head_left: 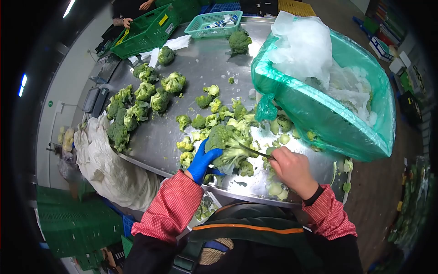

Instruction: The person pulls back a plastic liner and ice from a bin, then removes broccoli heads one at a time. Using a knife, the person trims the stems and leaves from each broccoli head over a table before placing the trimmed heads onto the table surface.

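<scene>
My left hand (202, 160), in a blue glove, is closed around a large head of broccoli (220, 140), its stem turned to the right. Bare-fingered, my right hand (292, 168) grips a knife (255, 151) whose blade lies against the stem side of that head. Cut broccoli florets (212, 120) are heaped just beyond and around the held head. Pale stem pieces (275, 188) lie below my right hand. Several whole broccoli heads (145, 91) stand in a loose group to the left on the metal table (194, 68).
A crate lined with green plastic (319, 107) holds white film at the right. A green crate (148, 32) and a mint basket (214, 25) stand at the far side, where another person's hand (127, 22) touches the crate. A white sack (114, 169) hangs at the left edge.
</scene>
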Demonstrator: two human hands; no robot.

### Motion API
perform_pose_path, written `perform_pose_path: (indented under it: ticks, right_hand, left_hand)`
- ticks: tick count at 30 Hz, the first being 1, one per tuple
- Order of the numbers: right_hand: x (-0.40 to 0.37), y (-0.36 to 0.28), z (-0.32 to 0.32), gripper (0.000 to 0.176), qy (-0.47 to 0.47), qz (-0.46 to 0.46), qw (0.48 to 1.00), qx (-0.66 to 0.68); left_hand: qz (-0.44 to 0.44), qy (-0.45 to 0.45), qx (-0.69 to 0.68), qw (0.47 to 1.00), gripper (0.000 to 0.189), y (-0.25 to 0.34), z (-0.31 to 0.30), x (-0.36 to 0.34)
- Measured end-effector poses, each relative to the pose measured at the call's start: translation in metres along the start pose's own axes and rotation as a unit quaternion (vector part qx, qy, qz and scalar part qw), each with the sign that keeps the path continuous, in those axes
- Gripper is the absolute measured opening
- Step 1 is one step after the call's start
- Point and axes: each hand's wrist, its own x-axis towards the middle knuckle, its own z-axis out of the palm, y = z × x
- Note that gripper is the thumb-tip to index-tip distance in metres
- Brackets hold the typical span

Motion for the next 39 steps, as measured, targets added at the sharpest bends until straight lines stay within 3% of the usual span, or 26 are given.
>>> perform_pose_path:
  ticks: [3, 7, 11, 12, 13, 14, 15, 16, 17, 19, 20, 22, 23, 25, 26, 28, 30, 31, 33, 35, 37, 39]
  right_hand:
    - [0.002, -0.005, 0.004, 0.022, 0.032, 0.034, 0.998, 0.043]
    - [0.022, -0.025, 0.011, 0.026, 0.07, 0.039, 0.986, 0.146]
    - [0.03, -0.02, 0.027, 0.024, 0.054, 0.004, 0.987, 0.154]
    - [0.028, -0.019, 0.033, 0.024, 0.069, 0.015, 0.979, 0.192]
    - [0.029, -0.02, 0.04, 0.023, 0.113, 0.054, 0.947, 0.297]
    - [0.028, -0.019, 0.038, 0.023, 0.085, 0.156, 0.889, 0.421]
    - [0.026, -0.016, 0.034, 0.023, 0.057, 0.248, 0.804, 0.538]
    - [0.023, -0.008, 0.036, 0.026, 0.046, 0.289, 0.766, 0.572]
    - [0.018, -0.003, 0.037, 0.028, 0.044, 0.308, 0.781, 0.541]
    - [0.001, -0.001, 0.032, 0.03, 0.049, 0.282, 0.827, 0.484]
    - [-0.009, 0.003, 0.029, 0.033, 0.027, 0.268, 0.83, 0.489]
    - [-0.028, 0.012, 0.024, 0.034, 0.034, 0.274, 0.843, 0.462]
    - [-0.037, 0.017, 0.022, 0.034, 0.037, 0.278, 0.849, 0.449]
    - [-0.053, 0.03, 0.02, 0.034, 0.051, 0.311, 0.851, 0.42]
    - [-0.06, 0.037, 0.018, 0.034, 0.057, 0.327, 0.851, 0.407]
    - [-0.075, 0.052, 0.004, 0.031, 0.051, 0.33, 0.864, 0.378]
    - [-0.09, 0.066, -0.007, 0.029, 0.057, 0.332, 0.869, 0.364]
    - [-0.098, 0.073, -0.012, 0.028, 0.075, 0.338, 0.868, 0.355]
    - [-0.116, 0.087, -0.02, 0.025, 0.108, 0.35, 0.866, 0.339]
    - [-0.135, 0.1, -0.023, 0.023, 0.155, 0.373, 0.848, 0.343]
    - [-0.157, 0.114, -0.016, 0.026, 0.224, 0.377, 0.835, 0.332]
    - [-0.176, 0.128, -0.016, 0.024, 0.236, 0.405, 0.822, 0.323]
  left_hand:
    - [0.004, 0.019, 0.009, 1.0, 0.079, 0.004, -0.01, 0.003]
    - [0.005, 0.052, 0.117, 0.992, 0.084, 0.011, -0.005, -0.001]
    - [0.004, 0.029, 0.081, 0.996, 0.086, 0.003, 0.007, -0.002]
    - [0.01, -0.042, 0.019, 0.999, 0.078, -0.013, -0.012, 0.014]
    - [-0.007, -0.113, -0.02, 0.993, 0.068, -0.014, -0.019, 0.016]
    - [-0.112, -0.084, -0.098, 0.985, 0.062, -0.01, -0.025, 0.008]
    - [-0.121, -0.086, -0.166, 0.975, 0.061, -0.001, -0.028, 0.001]
    - [-0.112, -0.108, -0.23, 0.961, 0.061, 0.0, -0.047, 0.004]
    - [-0.073, -0.088, -0.275, 0.955, 0.059, 0.003, -0.062, 0.007]
    - [0.079, 0.004, -0.194, 0.978, 0.059, -0.005, -0.115, 0.024]
    - [0.066, 0.041, -0.241, 0.967, 0.065, -0.003, -0.146, 0.033]
    - [0.083, 0.212, -0.325, 0.918, 0.073, 0.028, -0.113, 0.033]
    - [0.071, 0.224, -0.417, 0.878, 0.075, 0.062, -0.064, 0.014]
    - [0.07, 0.079, -0.278, 0.955, 0.071, 0.07, -0.054, 0.046]
    - [0.132, -0.034, -0.156, 0.978, 0.064, 0.074, -0.032, 0.062]
    - [0.194, -0.164, -0.002, 0.967, 0.049, 0.107, 0.088, 0.064]
    - [0.19, -0.173, 0.12, 0.959, 0.049, 0.131, 0.209, 0.06]
    - [0.209, -0.281, 0.142, 0.926, 0.05, 0.128, 0.238, 0.092]
    - [0.302, -0.349, 0.35, 0.815, 0.056, 0.133, 0.318, 0.121]
    - [0.487, -0.347, 0.572, 0.561, 0.065, 0.133, 0.375, 0.17]
    - [0.411, -0.416, 0.68, 0.442, 0.084, 0.12, 0.419, 0.206]
    - [0.364, -0.442, 0.728, 0.377, 0.097, 0.09, 0.436, 0.243]
